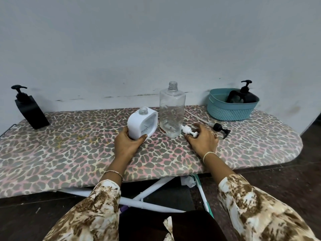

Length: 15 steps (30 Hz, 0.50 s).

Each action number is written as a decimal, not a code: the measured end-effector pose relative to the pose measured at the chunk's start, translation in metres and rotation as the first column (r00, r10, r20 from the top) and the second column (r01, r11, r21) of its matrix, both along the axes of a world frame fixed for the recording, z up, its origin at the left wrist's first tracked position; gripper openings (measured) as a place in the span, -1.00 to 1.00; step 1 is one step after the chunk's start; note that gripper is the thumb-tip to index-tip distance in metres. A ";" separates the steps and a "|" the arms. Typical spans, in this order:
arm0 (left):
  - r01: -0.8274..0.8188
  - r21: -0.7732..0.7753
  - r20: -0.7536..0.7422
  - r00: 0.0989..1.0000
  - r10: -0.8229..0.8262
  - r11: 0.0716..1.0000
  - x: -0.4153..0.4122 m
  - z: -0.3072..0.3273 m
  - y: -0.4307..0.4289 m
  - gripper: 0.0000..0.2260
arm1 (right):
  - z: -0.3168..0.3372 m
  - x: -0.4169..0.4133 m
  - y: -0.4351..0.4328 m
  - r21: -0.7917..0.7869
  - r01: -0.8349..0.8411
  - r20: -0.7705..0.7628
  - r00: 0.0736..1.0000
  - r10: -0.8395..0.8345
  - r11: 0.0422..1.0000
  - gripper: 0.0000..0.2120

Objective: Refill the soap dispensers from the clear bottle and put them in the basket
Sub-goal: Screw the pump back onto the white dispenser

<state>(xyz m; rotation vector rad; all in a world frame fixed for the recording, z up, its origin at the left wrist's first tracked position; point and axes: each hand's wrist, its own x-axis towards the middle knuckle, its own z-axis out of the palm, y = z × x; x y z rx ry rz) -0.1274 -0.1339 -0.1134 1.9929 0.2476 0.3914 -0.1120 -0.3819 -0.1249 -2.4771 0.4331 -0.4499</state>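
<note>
A white soap dispenser (pixel 142 123) with its pump off stands on the leopard-print board, and my left hand (pixel 127 142) grips its lower left side. Just right of it the clear bottle (pixel 172 110) stands upright and uncapped, with a little liquid at the bottom. My right hand (pixel 202 139) rests on the board with its fingers closing on the white pump head (pixel 189 132) that lies beside the bottle. A black pump (pixel 221 129) with a long tube lies further right. The teal basket (pixel 229 111) at the back right holds a black dispenser (pixel 247 96).
A black square dispenser (pixel 30 110) stands at the board's far left, near its back edge. The wall runs close behind the board (pixel 78 150). White metal legs (pixel 151 188) and dark floor lie below the front edge.
</note>
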 end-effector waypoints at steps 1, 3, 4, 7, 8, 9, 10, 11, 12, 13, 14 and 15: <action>-0.007 0.015 0.005 1.000 0.007 1.000 0.000 0.000 0.000 -0.44 | 0.001 0.001 0.001 -0.007 0.008 0.011 1.000 -0.008 1.000 -0.46; -0.009 0.030 0.017 1.000 0.008 1.000 0.000 -0.001 -0.001 -0.44 | 0.000 0.003 -0.001 0.033 0.017 0.034 0.999 -0.018 0.999 -0.56; -0.006 0.032 0.023 1.000 0.006 0.999 0.000 0.000 -0.001 -0.44 | -0.002 0.004 -0.002 0.094 0.012 0.054 0.998 -0.017 0.996 -0.62; -0.006 0.031 0.040 0.999 0.005 0.999 -0.002 0.001 -0.002 -0.42 | -0.004 0.002 -0.007 0.409 -0.042 0.176 0.984 -0.034 0.912 -0.69; -0.008 0.033 0.047 0.999 0.007 0.999 -0.002 0.001 -0.002 -0.40 | -0.001 0.000 -0.008 0.520 -0.049 0.209 0.975 -0.072 0.853 -0.67; -0.011 0.038 0.054 0.999 0.009 0.999 -0.002 0.001 -0.002 -0.39 | 0.004 -0.002 -0.009 0.617 -0.057 0.233 0.966 -0.112 0.785 -0.66; -0.015 0.043 0.061 0.998 0.012 0.999 -0.002 0.000 -0.002 -0.37 | 0.010 -0.004 -0.011 0.689 -0.076 0.257 0.955 -0.145 0.721 -0.68; -0.017 0.045 0.070 0.997 0.014 0.999 -0.002 0.000 -0.001 -0.36 | 0.017 -0.006 -0.012 0.730 -0.102 0.287 0.943 -0.167 0.676 -0.70; -0.020 0.048 0.080 0.997 0.016 0.999 -0.003 -0.001 -0.001 -0.36 | 0.024 -0.008 -0.013 0.751 -0.133 0.320 0.930 -0.181 0.647 -0.71; -0.020 0.054 0.094 0.995 0.015 0.998 -0.003 -0.001 0.000 -0.36 | 0.032 -0.011 -0.015 0.762 -0.163 0.351 0.917 -0.189 0.627 -0.72; -0.018 0.063 0.109 0.994 0.011 0.998 -0.004 -0.002 0.001 -0.38 | 0.041 -0.014 -0.017 0.765 -0.190 0.378 0.906 -0.189 0.615 -0.74; -0.011 0.070 0.120 0.993 0.003 0.998 -0.004 -0.003 0.001 -0.40 | 0.051 -0.018 -0.018 0.764 -0.218 0.403 0.896 -0.185 0.607 -0.77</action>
